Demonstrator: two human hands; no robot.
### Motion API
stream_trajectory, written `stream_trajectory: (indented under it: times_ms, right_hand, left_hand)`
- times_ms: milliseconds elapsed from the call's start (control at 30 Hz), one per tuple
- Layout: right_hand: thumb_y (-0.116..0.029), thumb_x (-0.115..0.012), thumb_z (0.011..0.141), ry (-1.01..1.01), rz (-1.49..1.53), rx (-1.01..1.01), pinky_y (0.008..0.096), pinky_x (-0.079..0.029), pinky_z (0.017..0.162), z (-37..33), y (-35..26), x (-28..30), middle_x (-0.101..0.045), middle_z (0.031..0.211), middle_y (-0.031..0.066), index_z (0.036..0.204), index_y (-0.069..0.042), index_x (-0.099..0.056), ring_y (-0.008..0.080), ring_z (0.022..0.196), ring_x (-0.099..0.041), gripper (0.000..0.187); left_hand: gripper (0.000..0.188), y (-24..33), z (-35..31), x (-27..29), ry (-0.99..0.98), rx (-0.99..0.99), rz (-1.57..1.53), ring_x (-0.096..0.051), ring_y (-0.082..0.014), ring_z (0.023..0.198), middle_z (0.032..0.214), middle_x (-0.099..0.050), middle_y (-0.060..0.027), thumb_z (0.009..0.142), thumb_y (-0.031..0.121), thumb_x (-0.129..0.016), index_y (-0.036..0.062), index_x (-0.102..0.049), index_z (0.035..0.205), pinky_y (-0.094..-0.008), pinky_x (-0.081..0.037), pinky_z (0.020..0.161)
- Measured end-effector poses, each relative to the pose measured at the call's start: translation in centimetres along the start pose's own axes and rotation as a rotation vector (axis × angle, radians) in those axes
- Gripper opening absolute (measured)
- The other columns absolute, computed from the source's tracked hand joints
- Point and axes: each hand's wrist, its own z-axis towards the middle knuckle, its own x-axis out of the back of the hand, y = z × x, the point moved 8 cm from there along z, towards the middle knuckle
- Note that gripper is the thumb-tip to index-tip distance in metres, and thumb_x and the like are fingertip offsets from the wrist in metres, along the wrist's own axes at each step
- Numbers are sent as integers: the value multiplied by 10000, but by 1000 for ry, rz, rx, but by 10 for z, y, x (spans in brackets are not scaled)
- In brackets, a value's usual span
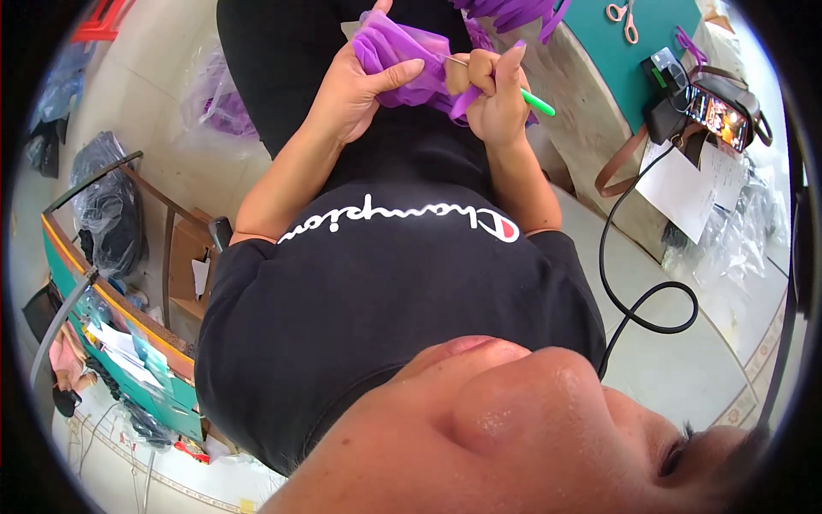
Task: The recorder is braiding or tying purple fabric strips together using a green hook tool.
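Note:
Sheer purple fabric (pixel 390 51) is bunched between my two hands, in front of my dark clothing. My left hand (pixel 351 94) grips its left side, with the thumb pressed flat on top of the folds. My right hand (pixel 497 98) is curled round a slim tool with a green handle (pixel 538 103). The handle's end sticks out on the right, and a thin metal shaft points left toward the fabric. A purple strip also passes by the fingers of my right hand. The tool's tip is too small to make out.
More purple strips (pixel 514 15) hang over a green-topped table (pixel 591 43), where pink-handled scissors (pixel 629 21) lie. A lit phone (pixel 717 118), a dark bag and a looping black cable (pixel 612 257) are at the right. Plastic bags (pixel 218 103) lie at the left; another person sits at the far lower left.

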Motion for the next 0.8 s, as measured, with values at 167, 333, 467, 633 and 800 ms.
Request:
stream_trajectory:
  times_ms: [167,333,467,633,800]
  right_hand:
    - [-536,-186,983,-5,-24,-31,295,-200,492,-1,6,1,-270,523,17,589,-116,-241,134,512,-226,578]
    - [-540,-188,981,-18,-45,-54,284,-201,483,-2,10,0,-280,523,18,589,-120,-248,126,506,-232,578]
    - [-547,-193,978,-18,-41,-71,282,-203,479,-2,12,1,-283,520,19,586,-122,-250,124,501,-233,581]
    - [-549,-193,978,-11,-7,-110,282,-200,481,-4,14,4,-295,522,16,584,-130,-243,122,502,-223,578]
    - [-471,-301,992,56,-171,-74,280,-238,489,-4,14,7,-335,535,17,592,-78,-310,125,513,-295,561]
  left_hand:
    - [779,3,-1,1,12,-16,-6,-563,-168,1066,1110,-604,-68,792,68,-727,107,-298,1442,-335,-418,970]
    - [758,6,-1,3,22,-41,-7,-569,-157,1057,1109,-609,-63,791,53,-723,105,-321,1432,-330,-427,958]
    - [746,5,0,3,23,-49,-14,-575,-152,1046,1094,-619,-58,790,48,-721,104,-334,1426,-327,-431,948]
    - [737,5,-1,2,22,-48,-12,-576,-152,1043,1085,-624,-54,790,50,-721,103,-344,1421,-323,-432,943]
    - [734,6,-1,-1,-3,-64,10,-574,-152,1046,1090,-624,-57,792,41,-715,98,-342,1422,-325,-429,948]
